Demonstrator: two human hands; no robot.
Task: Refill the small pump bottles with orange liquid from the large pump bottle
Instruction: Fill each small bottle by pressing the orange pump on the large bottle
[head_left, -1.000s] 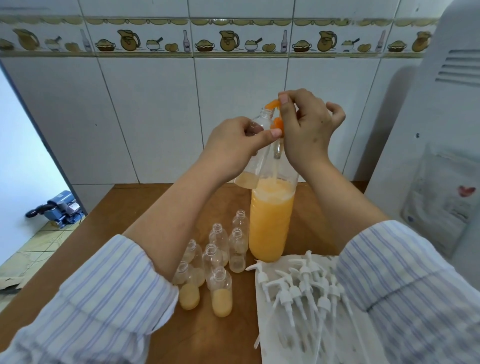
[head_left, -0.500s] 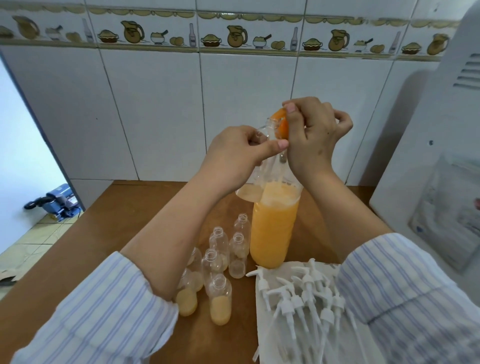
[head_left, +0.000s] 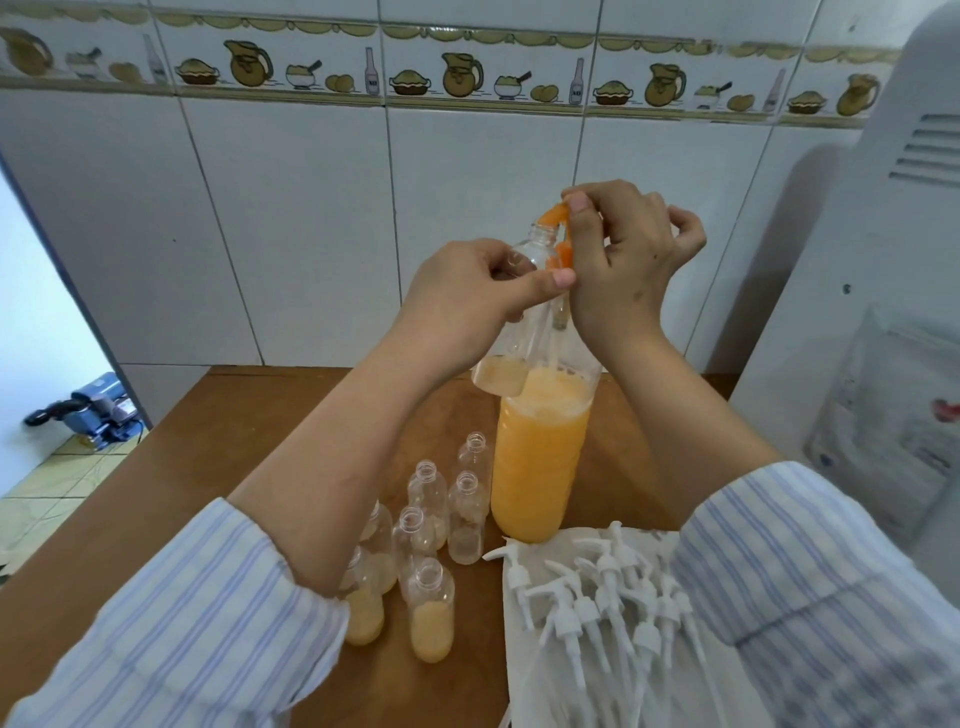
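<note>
A small bottle (head_left: 511, 322) is held tilted by the left hand (head_left: 467, 296), its mouth under the orange pump (head_left: 558, 228) pressed by the right hand (head_left: 618, 260). Just below stands the large bottle (head_left: 537, 457). The mouth is best kept under the spout. Since the earlier frame, only the viewpoint has shifted.

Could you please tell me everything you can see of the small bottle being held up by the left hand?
The small bottle is clear plastic, round-shouldered, with an uncapped threaded neck. It is tilted, its neck up beside the orange pump head of the large bottle, its base low against that bottle's shoulder. A shallow layer of pale orange liquid sits in its base; the rest is empty. The left hand grips its upper part, thumb across the front. It hangs above the table, touching none of the other bottles there.
</note>
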